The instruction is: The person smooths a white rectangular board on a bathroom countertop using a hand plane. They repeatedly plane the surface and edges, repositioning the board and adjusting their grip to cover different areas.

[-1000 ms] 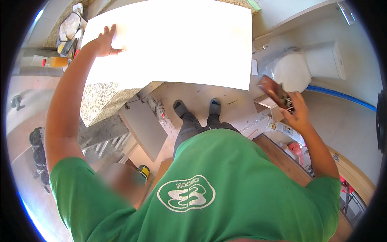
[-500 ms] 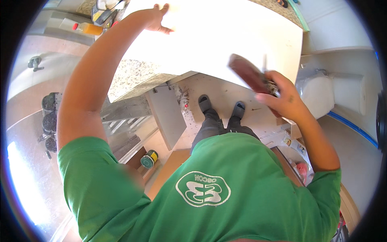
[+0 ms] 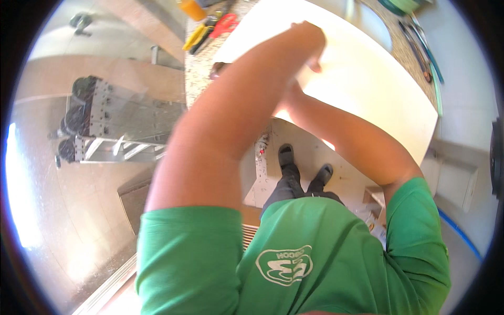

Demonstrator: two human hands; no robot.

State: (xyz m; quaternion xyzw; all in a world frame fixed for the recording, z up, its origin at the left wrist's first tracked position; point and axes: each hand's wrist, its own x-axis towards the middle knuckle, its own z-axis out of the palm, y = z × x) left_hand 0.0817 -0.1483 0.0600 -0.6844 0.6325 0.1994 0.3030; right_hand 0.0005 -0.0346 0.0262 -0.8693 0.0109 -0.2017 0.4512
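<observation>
A wide white board (image 3: pixel 378 79) lies over the speckled stone counter (image 3: pixel 197 79), its surface washed out by glare. My left hand (image 3: pixel 311 44) rests on it with the thumb apart from the fingers, holding nothing. My right forearm crosses beneath the left one, so most of my right hand (image 3: pixel 290 97) is hidden. Left of my left forearm, at the board's near left edge, pokes the brown end of a wooden hand plane (image 3: pixel 218 69). The rest of the plane is covered by my arm, in line with my right hand's reach.
Yellow-handled pliers (image 3: pixel 197 38), a red object (image 3: pixel 224 25) and an orange bottle (image 3: pixel 191 9) sit on the counter's left end. Long thin tools (image 3: pixel 417 50) lie at the far right. A metal ladder (image 3: pixel 131 121) stands left; my sandalled feet (image 3: pixel 286 155) are below.
My right hand has swung left with the plane, from the board's right side to behind my left forearm. My left hand sits farther right in view, and the whole view has shifted.
</observation>
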